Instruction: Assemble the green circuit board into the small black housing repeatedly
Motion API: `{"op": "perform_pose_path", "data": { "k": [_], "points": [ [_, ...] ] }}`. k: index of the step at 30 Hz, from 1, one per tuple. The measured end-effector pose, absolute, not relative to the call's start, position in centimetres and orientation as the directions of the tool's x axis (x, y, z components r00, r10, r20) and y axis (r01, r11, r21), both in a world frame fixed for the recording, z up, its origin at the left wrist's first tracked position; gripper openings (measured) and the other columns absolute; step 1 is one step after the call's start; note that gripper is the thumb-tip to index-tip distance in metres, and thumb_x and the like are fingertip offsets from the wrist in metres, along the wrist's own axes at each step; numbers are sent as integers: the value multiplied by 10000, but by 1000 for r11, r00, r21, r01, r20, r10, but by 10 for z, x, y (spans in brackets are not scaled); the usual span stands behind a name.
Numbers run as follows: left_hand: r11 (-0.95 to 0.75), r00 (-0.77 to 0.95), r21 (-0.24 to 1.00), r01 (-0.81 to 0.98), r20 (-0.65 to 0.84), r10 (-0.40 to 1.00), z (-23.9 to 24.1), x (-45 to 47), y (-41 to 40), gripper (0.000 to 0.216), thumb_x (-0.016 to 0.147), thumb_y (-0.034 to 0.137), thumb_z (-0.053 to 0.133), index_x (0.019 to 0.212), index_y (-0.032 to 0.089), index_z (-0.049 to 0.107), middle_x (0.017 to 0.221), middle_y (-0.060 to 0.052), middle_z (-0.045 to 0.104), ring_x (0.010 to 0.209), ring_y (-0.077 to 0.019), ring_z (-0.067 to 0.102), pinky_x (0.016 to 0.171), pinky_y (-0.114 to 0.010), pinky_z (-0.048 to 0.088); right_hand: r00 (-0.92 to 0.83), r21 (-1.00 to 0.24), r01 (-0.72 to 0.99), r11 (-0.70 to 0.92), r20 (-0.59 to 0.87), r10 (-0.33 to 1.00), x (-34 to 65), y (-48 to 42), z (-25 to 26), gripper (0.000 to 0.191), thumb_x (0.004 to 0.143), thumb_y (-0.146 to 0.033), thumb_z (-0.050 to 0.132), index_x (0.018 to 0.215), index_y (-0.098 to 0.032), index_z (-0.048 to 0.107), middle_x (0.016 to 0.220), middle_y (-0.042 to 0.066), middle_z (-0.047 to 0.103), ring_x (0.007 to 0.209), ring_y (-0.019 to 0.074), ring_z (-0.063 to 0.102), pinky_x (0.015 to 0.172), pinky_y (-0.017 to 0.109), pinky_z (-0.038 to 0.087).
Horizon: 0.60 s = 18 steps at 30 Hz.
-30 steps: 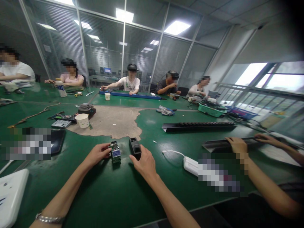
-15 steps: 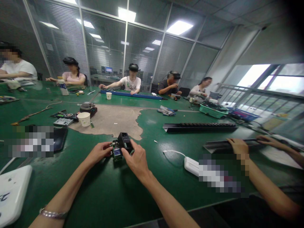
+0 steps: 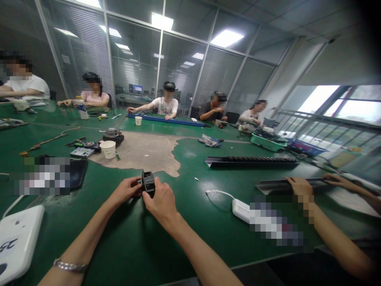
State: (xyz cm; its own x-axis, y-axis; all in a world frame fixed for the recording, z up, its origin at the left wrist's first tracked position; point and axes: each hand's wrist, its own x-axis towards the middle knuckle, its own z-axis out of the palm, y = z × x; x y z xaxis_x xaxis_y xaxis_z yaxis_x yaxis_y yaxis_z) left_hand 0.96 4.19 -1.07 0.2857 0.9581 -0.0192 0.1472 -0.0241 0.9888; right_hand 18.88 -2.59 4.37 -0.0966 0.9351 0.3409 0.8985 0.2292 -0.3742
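A black plastic housing (image 3: 148,181) with slots in its upper face is held above the green table, in front of me. My right hand (image 3: 162,200) is closed on it from the right, thumb on the near side. On the other side, my left hand (image 3: 128,190) has its fingertips pinched on a small circuit board, largely hidden behind the housing and fingers. Only a sliver of green shows at the left fingertips, so how far the board sits inside the housing I cannot tell.
A paper cup (image 3: 108,149) stands near a drive part (image 3: 112,135) on a bare tan patch (image 3: 145,153). Right lies a white power bank (image 3: 241,210) with a cable. Another person's hand (image 3: 300,187) rests on a black metal rail (image 3: 274,186). A white numbered case (image 3: 22,238) is near left.
The black housing has moved left and over the circuit board, which was plainly visible beside it before. My right hand has shifted left with it; my left hand stays nearly in place.
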Motion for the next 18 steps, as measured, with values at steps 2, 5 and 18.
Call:
{"op": "perform_pose_path", "data": {
  "k": [2,5,18],
  "points": [
    [4,260,991,137,-40,965,-13,8,43,619,766,416,681,1271,91,531,872,-79,692,626,-156,658,618,-286,539,-101,-365,902,230,340,935,188,-26,42,449,818,-467,560,1138,-160,494,908,116,618,813,250,604,725,326,455],
    [43,176,992,119,-63,982,-15,5,44,621,768,386,693,1283,88,514,975,-116,688,646,-157,676,633,-293,558,-104,-360,906,223,321,941,187,-26,38,454,810,-441,568,1144,-147,484,909,120,614,820,248,598,738,331,451],
    [47,278,995,90,-71,958,-7,12,40,521,752,398,696,1174,102,620,922,-77,707,650,-145,661,627,-258,540,-40,-456,861,225,382,923,189,-26,16,341,777,-469,621,960,-186,569,993,97,560,946,248,550,811,338,449]
  ]
}}
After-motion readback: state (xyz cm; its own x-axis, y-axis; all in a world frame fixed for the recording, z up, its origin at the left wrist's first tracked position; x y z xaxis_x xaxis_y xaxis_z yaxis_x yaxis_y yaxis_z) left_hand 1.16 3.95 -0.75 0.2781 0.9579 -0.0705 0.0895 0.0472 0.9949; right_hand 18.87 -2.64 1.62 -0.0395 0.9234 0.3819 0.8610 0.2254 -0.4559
